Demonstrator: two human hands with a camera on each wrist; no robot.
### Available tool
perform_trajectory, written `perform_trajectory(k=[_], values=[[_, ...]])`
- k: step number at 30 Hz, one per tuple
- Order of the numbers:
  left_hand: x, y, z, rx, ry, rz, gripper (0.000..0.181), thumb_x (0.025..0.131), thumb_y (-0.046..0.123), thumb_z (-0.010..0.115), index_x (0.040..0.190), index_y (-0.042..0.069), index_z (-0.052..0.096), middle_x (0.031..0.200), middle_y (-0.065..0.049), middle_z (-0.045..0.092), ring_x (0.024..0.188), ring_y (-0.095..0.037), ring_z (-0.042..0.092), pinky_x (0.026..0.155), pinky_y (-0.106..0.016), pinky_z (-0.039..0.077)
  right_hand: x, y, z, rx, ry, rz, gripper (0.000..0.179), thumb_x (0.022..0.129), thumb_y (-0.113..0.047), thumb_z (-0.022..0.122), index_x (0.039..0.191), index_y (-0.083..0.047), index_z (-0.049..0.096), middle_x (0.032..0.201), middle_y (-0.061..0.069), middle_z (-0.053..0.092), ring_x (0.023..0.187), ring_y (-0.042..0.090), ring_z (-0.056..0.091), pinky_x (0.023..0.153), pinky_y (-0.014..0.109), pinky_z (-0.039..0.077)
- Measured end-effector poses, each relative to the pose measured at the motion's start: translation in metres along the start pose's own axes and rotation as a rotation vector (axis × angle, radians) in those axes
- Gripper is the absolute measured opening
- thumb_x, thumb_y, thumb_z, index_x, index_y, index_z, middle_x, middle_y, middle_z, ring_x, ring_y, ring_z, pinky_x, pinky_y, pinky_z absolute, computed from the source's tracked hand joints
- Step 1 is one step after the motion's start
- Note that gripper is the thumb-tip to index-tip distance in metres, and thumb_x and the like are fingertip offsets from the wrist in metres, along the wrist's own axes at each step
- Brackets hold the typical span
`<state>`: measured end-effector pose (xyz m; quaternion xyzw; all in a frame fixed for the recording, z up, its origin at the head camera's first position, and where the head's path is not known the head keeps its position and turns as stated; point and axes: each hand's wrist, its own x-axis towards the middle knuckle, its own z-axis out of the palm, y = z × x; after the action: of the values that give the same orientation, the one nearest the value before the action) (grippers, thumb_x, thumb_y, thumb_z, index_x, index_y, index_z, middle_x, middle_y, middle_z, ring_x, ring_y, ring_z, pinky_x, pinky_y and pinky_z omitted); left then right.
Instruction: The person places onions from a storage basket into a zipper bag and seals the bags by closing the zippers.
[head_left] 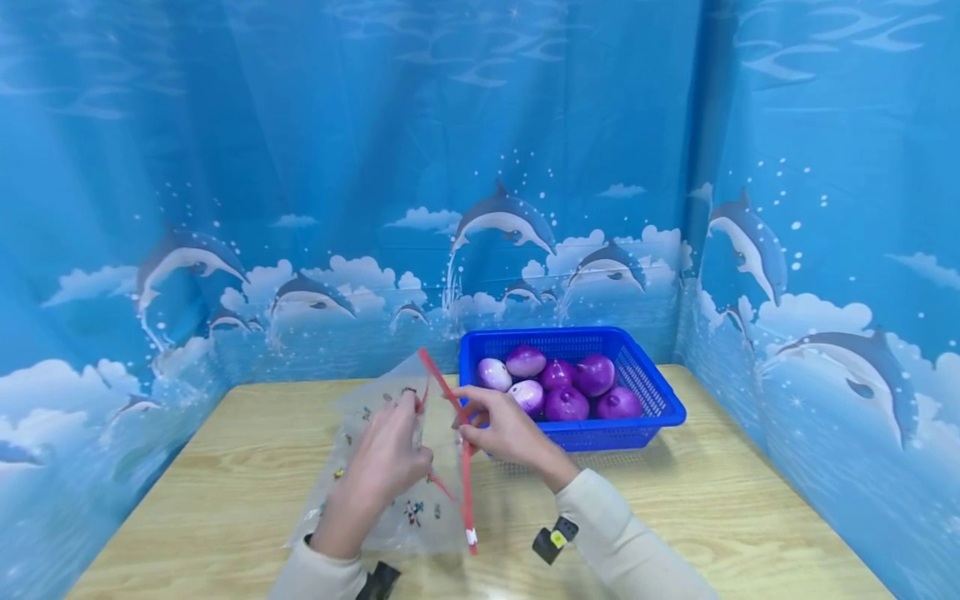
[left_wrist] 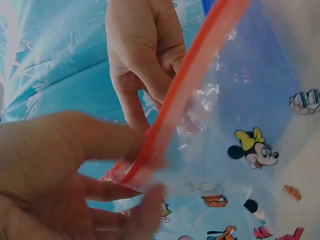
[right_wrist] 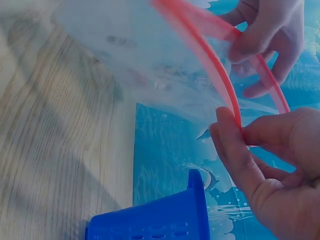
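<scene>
A clear zip bag (head_left: 435, 525) with red edge strips and small cartoon prints is held over the table, its mouth spread into a gap. My left hand (head_left: 378, 458) pinches one red strip between thumb and fingers. The opposite strip (right_wrist: 227, 85) is pinched by my right hand (head_left: 510, 425), close to the basket's left side. A white slider (head_left: 471, 536) sits at the near end of the red strip. In the left wrist view, a cartoon mouse print (left_wrist: 257, 150) shows on the bag's film.
Behind and right of the bag stands a blue plastic basket (head_left: 660, 412) with several purple onions (head_left: 566, 404) and paler ones (head_left: 527, 397) in it. The wood-grain table (head_left: 202, 492) ends at a blue dolphin-print curtain (head_left: 360, 208) at the back and right.
</scene>
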<state>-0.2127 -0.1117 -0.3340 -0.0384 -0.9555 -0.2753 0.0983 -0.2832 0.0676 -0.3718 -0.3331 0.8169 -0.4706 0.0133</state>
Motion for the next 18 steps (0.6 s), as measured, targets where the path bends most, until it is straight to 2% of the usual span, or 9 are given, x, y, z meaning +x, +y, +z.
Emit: perform_trajectory(k=[4, 7, 14, 18], values=[[0.004, 0.000, -0.001, -0.059, 0.069, 0.009, 0.040, 0.080, -0.008, 0.071, 0.118, 0.001, 0.066, 0.079, -0.007, 0.060, 0.061, -0.017, 0.051, 0.052, -0.023, 0.045, 0.000, 0.002, 0.002, -0.014, 0.010, -0.007, 0.052, 0.090, 0.009, 0.066, 0.140, 0.000, 0.059, 0.097, 0.027, 0.073, 0.076, 0.016, 0.071, 0.061, 0.018, 0.062], [0.005, 0.002, -0.004, -0.058, 0.150, 0.041, 0.032, 0.080, -0.007, 0.070, 0.111, 0.002, 0.071, 0.081, -0.007, 0.060, 0.063, -0.016, 0.051, 0.053, -0.022, 0.043, 0.001, 0.002, 0.005, -0.023, 0.025, -0.009, 0.050, 0.088, 0.008, 0.067, 0.137, 0.000, 0.060, 0.092, 0.021, 0.074, 0.073, 0.013, 0.070, 0.059, 0.018, 0.061], [0.005, 0.007, -0.013, -0.032, 0.300, 0.078, 0.021, 0.084, -0.005, 0.070, 0.102, 0.002, 0.077, 0.100, -0.014, 0.067, 0.077, -0.022, 0.061, 0.066, -0.030, 0.058, 0.002, 0.002, 0.012, -0.015, 0.026, -0.003, 0.047, 0.089, 0.009, 0.067, 0.134, 0.002, 0.060, 0.085, 0.017, 0.076, 0.065, 0.017, 0.073, 0.057, 0.019, 0.061], [0.003, 0.010, -0.023, -0.015, 0.342, 0.076, 0.019, 0.088, -0.003, 0.070, 0.105, 0.001, 0.077, 0.102, -0.015, 0.067, 0.083, -0.025, 0.063, 0.071, -0.035, 0.061, 0.001, 0.003, 0.014, -0.042, 0.029, 0.006, 0.047, 0.087, 0.010, 0.067, 0.133, 0.002, 0.061, 0.084, 0.016, 0.077, 0.063, 0.014, 0.072, 0.056, 0.018, 0.060]])
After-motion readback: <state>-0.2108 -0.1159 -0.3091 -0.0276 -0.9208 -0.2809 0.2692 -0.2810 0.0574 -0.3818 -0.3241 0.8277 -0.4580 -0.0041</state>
